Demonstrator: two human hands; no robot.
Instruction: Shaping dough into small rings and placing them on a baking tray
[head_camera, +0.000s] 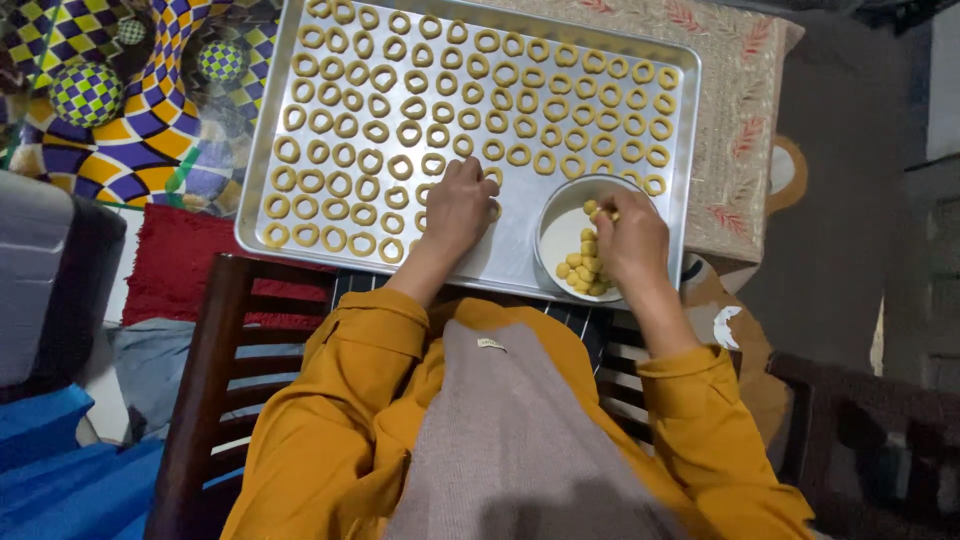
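A big metal baking tray (515, 262) is seen in the upper middle of the frame, set on a dark wooden chair (205, 340). Most of the tray is covered with rows of small yellow dough rings (405, 133).

The left hand (458, 208) is laid flat on the tray, near the middle of the frame. Its fingers are held loosely together, pressed down by the last rings in the row. Whether a ring is held under them cannot be told.

A small white bowl (556, 236) is placed in the lower right corner of the tray. Little yellow dough balls (582, 268) are piled inside it. The right hand (630, 240) is held over the bowl, and one dough piece (596, 210) is pinched between its fingertips.

A checked, bright cloth (130, 100) is seen in the upper left of the frame.
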